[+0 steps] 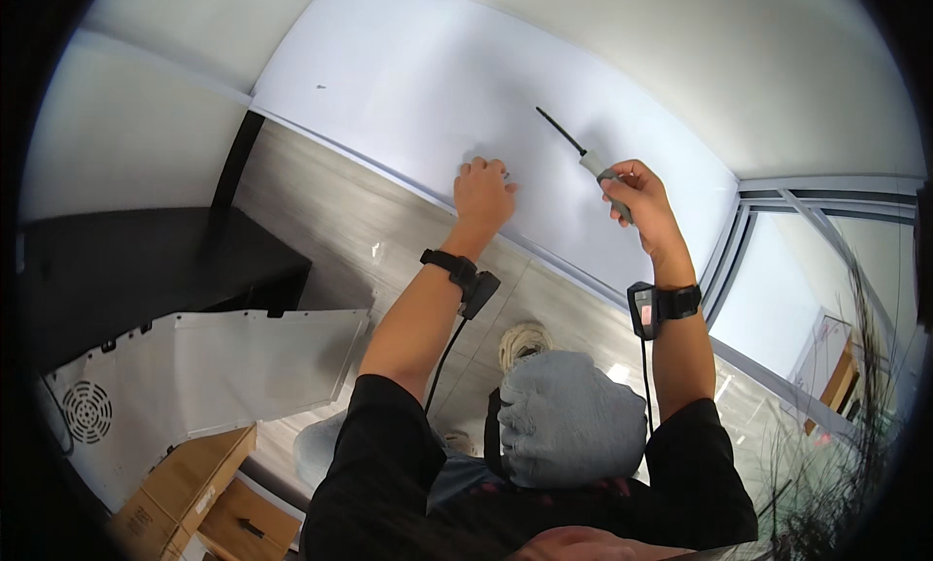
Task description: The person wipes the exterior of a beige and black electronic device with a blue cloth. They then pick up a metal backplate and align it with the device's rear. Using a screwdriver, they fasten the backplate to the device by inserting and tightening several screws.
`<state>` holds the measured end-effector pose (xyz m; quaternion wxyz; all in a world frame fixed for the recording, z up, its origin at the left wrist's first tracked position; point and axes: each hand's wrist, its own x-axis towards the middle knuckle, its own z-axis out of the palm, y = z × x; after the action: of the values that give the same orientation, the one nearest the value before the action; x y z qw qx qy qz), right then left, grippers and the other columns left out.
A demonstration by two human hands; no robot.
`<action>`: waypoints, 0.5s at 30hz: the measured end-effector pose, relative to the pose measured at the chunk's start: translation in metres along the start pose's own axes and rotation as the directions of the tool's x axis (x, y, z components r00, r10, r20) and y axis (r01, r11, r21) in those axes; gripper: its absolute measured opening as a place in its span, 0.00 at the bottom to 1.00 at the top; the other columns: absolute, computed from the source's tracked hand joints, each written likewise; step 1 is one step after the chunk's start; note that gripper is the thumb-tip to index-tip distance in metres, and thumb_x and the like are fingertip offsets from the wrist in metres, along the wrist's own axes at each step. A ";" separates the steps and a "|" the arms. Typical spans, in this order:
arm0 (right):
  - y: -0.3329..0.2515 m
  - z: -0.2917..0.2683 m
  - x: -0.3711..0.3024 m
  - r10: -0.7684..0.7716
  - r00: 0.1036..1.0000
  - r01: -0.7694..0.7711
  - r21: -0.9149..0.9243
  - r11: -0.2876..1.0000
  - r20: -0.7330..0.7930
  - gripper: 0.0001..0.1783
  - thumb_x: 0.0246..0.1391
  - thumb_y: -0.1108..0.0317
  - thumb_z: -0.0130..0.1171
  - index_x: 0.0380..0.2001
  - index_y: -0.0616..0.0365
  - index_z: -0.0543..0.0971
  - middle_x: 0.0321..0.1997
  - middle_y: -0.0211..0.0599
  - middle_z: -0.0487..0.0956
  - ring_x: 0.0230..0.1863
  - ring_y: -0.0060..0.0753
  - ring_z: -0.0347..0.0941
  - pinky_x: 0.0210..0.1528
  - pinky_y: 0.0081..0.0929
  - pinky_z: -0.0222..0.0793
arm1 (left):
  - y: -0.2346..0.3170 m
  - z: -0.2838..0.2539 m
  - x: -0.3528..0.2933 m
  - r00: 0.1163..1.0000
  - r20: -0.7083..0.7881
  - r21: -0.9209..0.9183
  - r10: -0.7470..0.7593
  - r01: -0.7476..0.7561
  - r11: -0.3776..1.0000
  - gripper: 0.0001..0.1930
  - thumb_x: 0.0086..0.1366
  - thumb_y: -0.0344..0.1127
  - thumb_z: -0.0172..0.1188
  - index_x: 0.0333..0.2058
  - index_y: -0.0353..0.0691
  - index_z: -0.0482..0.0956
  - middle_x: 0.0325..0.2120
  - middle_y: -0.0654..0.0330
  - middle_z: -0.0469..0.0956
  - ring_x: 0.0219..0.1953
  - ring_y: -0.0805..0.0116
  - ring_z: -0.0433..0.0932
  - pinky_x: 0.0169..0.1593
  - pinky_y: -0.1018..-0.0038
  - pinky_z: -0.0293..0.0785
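Note:
My right hand (639, 200) is closed around the grey handle of a screwdriver (590, 161). Its dark shaft points up and to the left, above the white tabletop (389, 85). Near the table's front edge, my left hand (483, 194) rests with its back up and its fingers curled in. A tiny grey bit shows between the thumb and the fingers, too small to name. Farther left on the tabletop lies a small dark piece (321, 87).
At the left stands a black cabinet (146, 260). A white metal panel (243, 367) with a round vent leans before it, and cardboard boxes (185, 483) sit below. At the right are a metal-framed glass partition (777, 270) and a thin-leaved plant (855, 415).

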<state>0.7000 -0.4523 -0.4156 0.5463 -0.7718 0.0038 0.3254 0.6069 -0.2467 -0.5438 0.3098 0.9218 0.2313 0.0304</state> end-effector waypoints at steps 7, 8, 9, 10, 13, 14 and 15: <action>0.007 -0.004 0.019 0.011 1.000 -0.011 0.017 1.000 0.013 0.13 0.52 0.66 0.63 0.39 0.57 0.75 0.28 0.29 0.76 0.21 0.16 0.67 0.21 0.16 0.58 | -0.018 0.016 0.018 0.998 -0.069 0.071 -0.008 0.013 0.997 0.10 0.53 0.37 0.69 0.33 0.43 0.81 0.36 0.59 0.76 0.45 0.56 0.73 0.47 0.61 0.69; 0.005 -0.004 0.020 0.004 1.000 -0.005 0.020 1.000 0.023 0.13 0.52 0.66 0.63 0.39 0.57 0.75 0.28 0.28 0.76 0.22 0.16 0.67 0.21 0.17 0.58 | -0.017 0.016 0.019 0.996 -0.091 0.080 0.020 -0.013 0.997 0.09 0.53 0.37 0.70 0.32 0.43 0.81 0.35 0.59 0.76 0.44 0.57 0.73 0.46 0.61 0.70; 0.005 -0.004 0.021 -0.002 0.999 0.001 0.024 1.000 0.033 0.13 0.52 0.67 0.64 0.39 0.57 0.75 0.27 0.27 0.75 0.22 0.16 0.67 0.21 0.17 0.57 | -0.016 0.017 0.019 0.996 -0.091 0.094 0.025 -0.016 0.995 0.09 0.53 0.36 0.69 0.31 0.44 0.81 0.35 0.60 0.76 0.43 0.57 0.73 0.46 0.62 0.69; 0.006 -0.004 0.022 0.004 0.999 -0.004 0.019 1.000 0.038 0.13 0.52 0.67 0.63 0.39 0.57 0.75 0.28 0.28 0.75 0.22 0.16 0.67 0.21 0.17 0.58 | -0.015 0.017 0.018 0.995 -0.091 0.108 0.029 -0.019 0.994 0.08 0.53 0.36 0.69 0.31 0.44 0.81 0.34 0.61 0.76 0.43 0.58 0.73 0.46 0.62 0.68; 0.005 -0.001 0.027 0.009 0.998 -0.008 -0.004 1.000 0.058 0.12 0.53 0.67 0.62 0.40 0.56 0.75 0.28 0.28 0.76 0.22 0.16 0.67 0.22 0.16 0.58 | -0.014 0.020 0.020 0.995 -0.091 0.135 0.043 -0.030 0.990 0.06 0.53 0.35 0.68 0.29 0.45 0.81 0.34 0.63 0.76 0.43 0.59 0.73 0.46 0.64 0.65; 0.006 -0.001 0.027 0.014 0.998 -0.013 -0.017 1.000 0.059 0.12 0.53 0.67 0.62 0.40 0.56 0.75 0.28 0.28 0.76 0.22 0.16 0.67 0.22 0.16 0.58 | -0.013 0.021 0.020 0.995 -0.088 0.139 0.048 -0.036 0.990 0.05 0.54 0.34 0.68 0.29 0.45 0.81 0.35 0.64 0.76 0.43 0.60 0.73 0.47 0.64 0.64; 0.006 0.000 0.028 0.018 0.998 -0.016 -0.031 0.999 0.060 0.12 0.53 0.67 0.62 0.40 0.56 0.75 0.28 0.28 0.76 0.22 0.16 0.67 0.22 0.16 0.58 | -0.012 0.021 0.020 0.989 -0.124 0.137 0.080 -0.063 0.989 0.05 0.53 0.33 0.67 0.29 0.44 0.80 0.33 0.63 0.76 0.42 0.59 0.73 0.46 0.64 0.65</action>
<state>0.7196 -0.4446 -0.4343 0.5317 -0.7696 -0.0110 0.3534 0.6243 -0.2408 -0.5700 0.2308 0.9442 0.2190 0.0856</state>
